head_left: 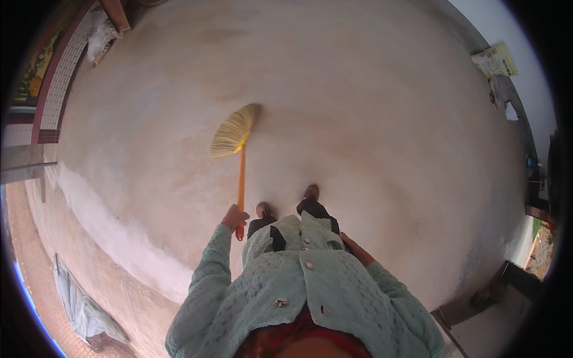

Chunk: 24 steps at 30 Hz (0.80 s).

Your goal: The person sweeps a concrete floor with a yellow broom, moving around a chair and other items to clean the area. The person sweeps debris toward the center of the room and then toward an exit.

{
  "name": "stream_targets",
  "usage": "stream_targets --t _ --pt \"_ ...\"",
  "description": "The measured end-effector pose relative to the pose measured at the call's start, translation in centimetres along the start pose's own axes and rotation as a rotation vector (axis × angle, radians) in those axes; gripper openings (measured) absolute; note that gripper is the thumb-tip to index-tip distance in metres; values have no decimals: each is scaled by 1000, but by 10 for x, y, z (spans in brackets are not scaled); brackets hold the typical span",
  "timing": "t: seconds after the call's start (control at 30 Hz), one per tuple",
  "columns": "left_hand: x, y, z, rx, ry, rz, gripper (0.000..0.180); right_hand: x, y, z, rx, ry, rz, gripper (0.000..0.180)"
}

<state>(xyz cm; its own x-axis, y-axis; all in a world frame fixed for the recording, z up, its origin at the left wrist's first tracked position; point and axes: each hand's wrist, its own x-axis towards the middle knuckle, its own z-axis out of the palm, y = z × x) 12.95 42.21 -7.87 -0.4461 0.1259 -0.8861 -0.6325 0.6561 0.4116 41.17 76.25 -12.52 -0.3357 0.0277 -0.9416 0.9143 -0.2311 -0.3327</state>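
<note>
A: Head view, left hand (235,217)?
B: Clenched round the broom (242,160), near the handle's red end; bristles out ahead of the shoes (311,192), over the floor (388,119).
A: Right hand (353,243)?
B: Beside the jacket (268,286), partly hidden; grip cannot be told.

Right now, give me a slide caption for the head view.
Left hand holding an orange-handled broom, right hand at the jacket's side.

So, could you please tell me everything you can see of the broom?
The broom has a fan of pale, straw-like bristles, yellow binding at the neck and a slim orange handle with a red end. The left hand grips it near that end; the bristles spread ahead of the shoes, apparently touching the floor.
</note>
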Motion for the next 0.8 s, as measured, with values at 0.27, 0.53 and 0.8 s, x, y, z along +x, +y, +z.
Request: stream_targets --t 0.27,0.53,0.8 --pt "6 13 86 180 -303 347 37 0 -20 -15 38 -93 9 57" --pt "-40 66 75 333 -333 789 34 3 -55 -29 152 -303 35 55" --pt "-124 118 36 15 43 333 34 -1 -96 -33 226 -532 108 52"
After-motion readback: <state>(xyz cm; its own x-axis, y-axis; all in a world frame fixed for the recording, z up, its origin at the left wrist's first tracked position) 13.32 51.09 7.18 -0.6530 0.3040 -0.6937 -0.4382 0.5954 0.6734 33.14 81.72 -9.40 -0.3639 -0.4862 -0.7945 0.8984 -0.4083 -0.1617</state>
